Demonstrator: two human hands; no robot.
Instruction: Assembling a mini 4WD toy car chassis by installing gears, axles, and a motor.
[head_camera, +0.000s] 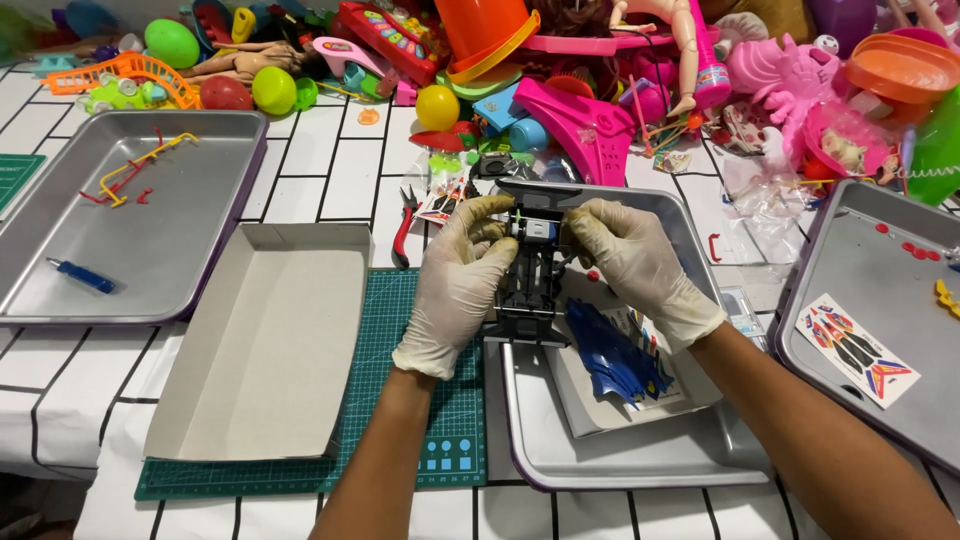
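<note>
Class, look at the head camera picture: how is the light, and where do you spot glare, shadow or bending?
Head view: bright, even light; soft sheen on the metal tray; faint shadow inside the cardboard box; table lines bow toward the edges; gloved hands sharp.

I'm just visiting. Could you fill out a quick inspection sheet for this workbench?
Surface: white grid-patterned table, green cutting mat.
Job's things: black toy car frame held by both hands over the middle tray; blue car shell in it.
Clutter: toy pile, empty box lid, left tray with blue screwdriver, sticker sheet, red pliers.
Grippers: left hand, right hand, gloved.
Cables: nothing seen.
Surroundings: nothing seen.
</note>
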